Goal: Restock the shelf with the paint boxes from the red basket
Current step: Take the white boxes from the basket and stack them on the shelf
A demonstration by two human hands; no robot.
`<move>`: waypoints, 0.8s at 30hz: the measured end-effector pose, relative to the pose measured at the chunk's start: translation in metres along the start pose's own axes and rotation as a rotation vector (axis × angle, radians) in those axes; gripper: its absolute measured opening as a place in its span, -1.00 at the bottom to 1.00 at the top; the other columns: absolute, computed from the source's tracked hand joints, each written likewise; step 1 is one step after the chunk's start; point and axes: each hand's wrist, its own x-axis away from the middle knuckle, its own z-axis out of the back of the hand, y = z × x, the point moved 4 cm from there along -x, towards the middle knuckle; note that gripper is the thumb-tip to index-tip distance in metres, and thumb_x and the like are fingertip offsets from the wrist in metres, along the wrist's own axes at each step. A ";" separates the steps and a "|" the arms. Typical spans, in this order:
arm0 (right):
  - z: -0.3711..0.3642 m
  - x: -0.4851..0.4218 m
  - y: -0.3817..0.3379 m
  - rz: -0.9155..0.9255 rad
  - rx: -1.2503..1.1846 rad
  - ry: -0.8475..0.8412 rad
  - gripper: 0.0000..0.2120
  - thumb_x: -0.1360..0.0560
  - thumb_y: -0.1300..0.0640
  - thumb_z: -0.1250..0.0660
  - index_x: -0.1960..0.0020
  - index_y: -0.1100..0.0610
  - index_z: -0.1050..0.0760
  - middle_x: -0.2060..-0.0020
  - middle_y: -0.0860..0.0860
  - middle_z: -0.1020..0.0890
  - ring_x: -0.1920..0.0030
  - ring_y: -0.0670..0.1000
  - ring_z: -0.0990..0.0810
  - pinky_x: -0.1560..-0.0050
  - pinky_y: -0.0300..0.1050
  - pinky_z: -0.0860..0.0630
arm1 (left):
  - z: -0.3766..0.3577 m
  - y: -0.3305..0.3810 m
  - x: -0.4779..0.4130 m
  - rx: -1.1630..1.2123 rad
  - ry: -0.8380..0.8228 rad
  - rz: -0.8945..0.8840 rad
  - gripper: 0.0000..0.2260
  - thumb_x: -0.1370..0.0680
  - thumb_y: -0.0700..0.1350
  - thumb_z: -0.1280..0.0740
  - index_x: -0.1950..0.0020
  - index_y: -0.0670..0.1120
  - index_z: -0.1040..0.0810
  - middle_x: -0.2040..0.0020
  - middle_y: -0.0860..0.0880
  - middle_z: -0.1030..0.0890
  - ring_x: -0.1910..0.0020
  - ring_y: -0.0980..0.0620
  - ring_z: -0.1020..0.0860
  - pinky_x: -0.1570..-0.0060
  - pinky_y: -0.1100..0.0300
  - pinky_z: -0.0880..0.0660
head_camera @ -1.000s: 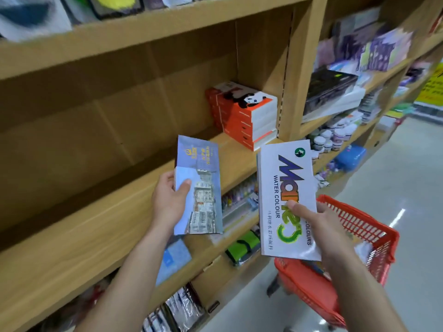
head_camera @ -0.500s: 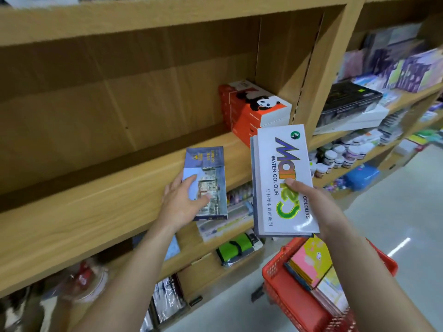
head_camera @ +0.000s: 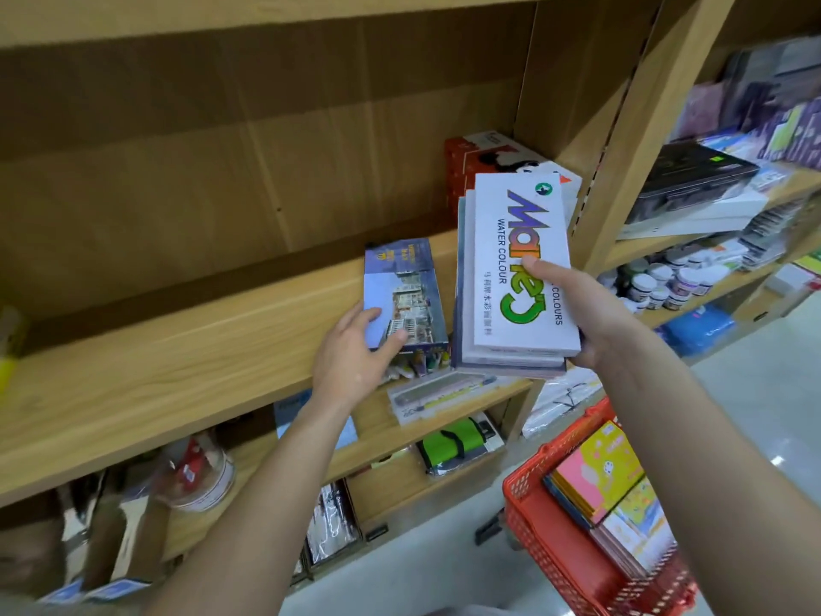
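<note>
Left hand (head_camera: 353,355): arm reached forward, palm down, fingers (head_camera: 371,315) spread over the near end of a flat blue paint box with a building picture (head_camera: 402,293), which is laid on the front edge of the light wooden shelf (head_camera: 177,349).

Right hand (head_camera: 591,311): a stack of white "water colour" paint boxes (head_camera: 515,269) is gripped, thumb on top, remaining fingers hidden beneath, held level just beside the blue box.

More flat boxes are seen in the red plastic basket (head_camera: 546,540), lower right.
</note>
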 end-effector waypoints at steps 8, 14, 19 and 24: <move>-0.059 -0.023 -0.011 -0.026 0.105 -0.054 -0.76 -0.50 0.01 -0.51 -0.10 0.12 -0.68 0.04 0.14 -0.79 0.13 0.16 -0.80 0.24 0.04 -0.71 | 0.021 -0.029 0.018 0.221 0.002 -0.021 -0.65 -0.61 0.02 -0.39 -0.40 0.06 -0.54 -0.34 0.11 -0.62 -0.35 0.04 -0.55 -0.32 0.00 -0.50; -0.109 -0.063 -0.013 -0.112 0.137 -0.077 -0.79 -0.55 0.03 -0.43 -0.10 0.13 -0.68 0.06 0.16 -0.79 0.11 0.16 -0.80 0.16 0.11 -0.73 | 0.022 -0.031 0.024 0.291 -0.037 0.021 -0.37 -0.50 0.12 -0.49 -0.53 0.10 -0.38 -0.40 0.18 -0.57 -0.34 0.15 -0.50 -0.29 0.08 -0.45; -0.112 -0.075 -0.007 -0.186 0.278 -0.051 -0.65 -0.49 -0.11 -0.39 -0.13 0.08 -0.69 0.05 0.11 -0.80 -0.04 0.17 -0.77 -0.26 0.21 -0.59 | 0.020 -0.020 0.019 0.306 -0.034 0.028 -0.22 -0.43 0.27 -0.47 -0.59 0.08 -0.32 -0.43 0.11 -0.54 -0.34 0.18 -0.47 -0.31 0.13 -0.43; -0.091 -0.075 -0.004 -0.103 0.443 -0.010 -0.68 -0.49 -0.18 -0.34 -0.05 0.02 -0.66 0.30 -0.10 -0.77 0.04 0.07 -0.67 -0.36 0.20 -0.47 | 0.013 -0.013 0.010 0.299 -0.009 0.038 -0.24 -0.43 0.25 -0.41 -0.59 0.00 -0.36 -0.39 -0.04 -0.61 -0.32 -0.03 -0.59 -0.34 -0.06 -0.52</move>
